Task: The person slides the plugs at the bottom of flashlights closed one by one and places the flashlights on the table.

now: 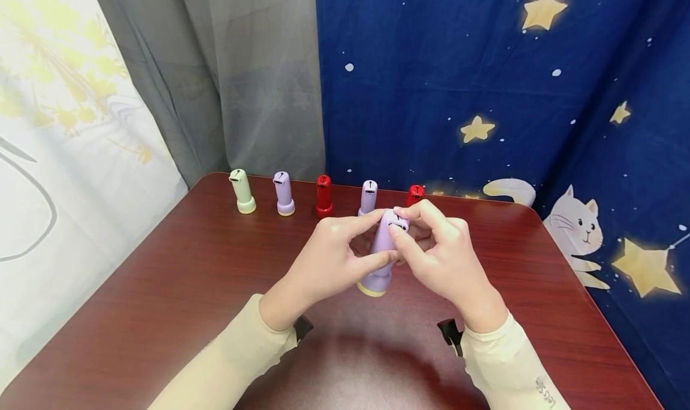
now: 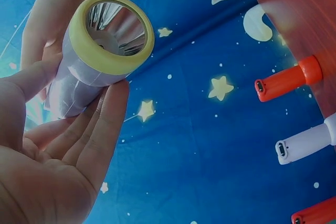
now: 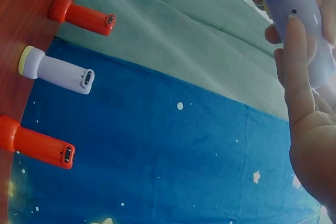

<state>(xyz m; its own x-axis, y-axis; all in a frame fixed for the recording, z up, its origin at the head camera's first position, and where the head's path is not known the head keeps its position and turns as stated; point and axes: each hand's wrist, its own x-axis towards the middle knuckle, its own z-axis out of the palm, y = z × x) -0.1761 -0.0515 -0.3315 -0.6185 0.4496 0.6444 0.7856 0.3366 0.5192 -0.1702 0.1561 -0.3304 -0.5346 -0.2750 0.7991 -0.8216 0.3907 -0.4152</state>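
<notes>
A lavender flashlight [image 1: 381, 242] with a pale yellow lens rim [image 2: 83, 40] is held above the table between both hands, its lens end down. My left hand [image 1: 336, 248] grips its body, thumb on the near side and fingers behind it. My right hand [image 1: 442, 245] pinches the upper end, thumb and index finger beside the dark slot there. In the left wrist view the shiny reflector [image 2: 118, 27] shows inside the rim. A small dark hole on the body appears near a right fingertip [image 3: 296, 27] in the right wrist view.
Along the table's [image 1: 215, 290] far edge several flashlights stand lens down: a pale green one [image 1: 242, 191], a lavender one [image 1: 283, 193], a red one [image 1: 324, 196], another lavender one [image 1: 369, 196] and a red one [image 1: 415, 193] partly behind my right hand. Curtains [image 1: 409, 87] hang behind.
</notes>
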